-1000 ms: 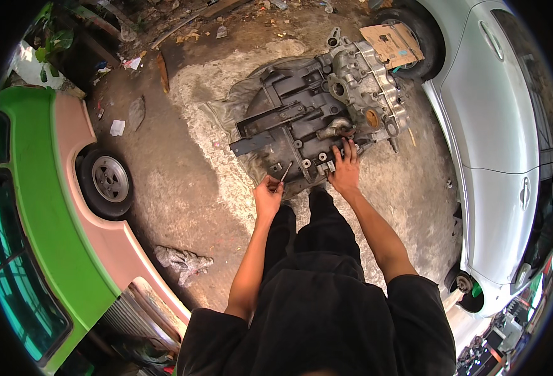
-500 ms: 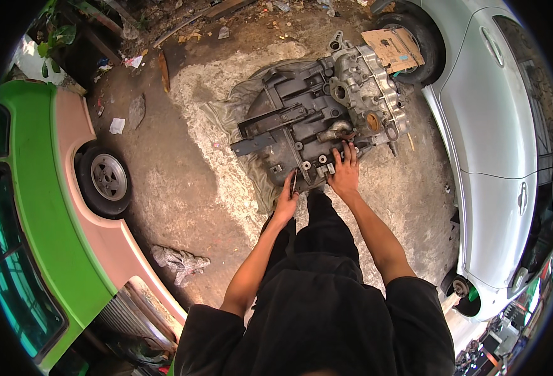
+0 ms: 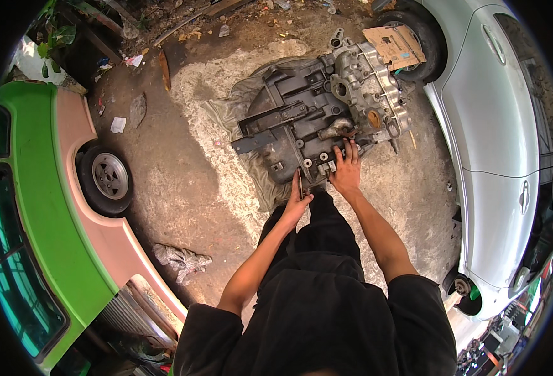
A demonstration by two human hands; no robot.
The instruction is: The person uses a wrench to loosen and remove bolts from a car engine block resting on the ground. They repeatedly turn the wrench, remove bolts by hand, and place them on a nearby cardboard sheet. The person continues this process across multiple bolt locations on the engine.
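Grip of the left hand (image 3: 297,205), just below the centre of the frame's upper half, is closed on a slim tool (image 3: 301,185) (only a thin length of it shows beside the fingers), which points up toward the lower edge of an engine (image 3: 317,122). To its right, the right hand (image 3: 348,170) has its fingers slightly apart and laid on the engine's lower right part, beside small pale metal fittings.

The engine lies at the upper centre of the frame, its dark body to the left and its silvery end to the upper right, on a rumpled grey-green cloth (image 3: 255,178) spread over the floor (image 3: 176,182). At the upper right, a piece of cardboard (image 3: 394,47) stands against a car wheel. A silver car (image 3: 495,144) fills the right side; a green and pink vehicle (image 3: 63,207) fills the left, with a crumpled rag (image 3: 182,260) near it at the lower left.
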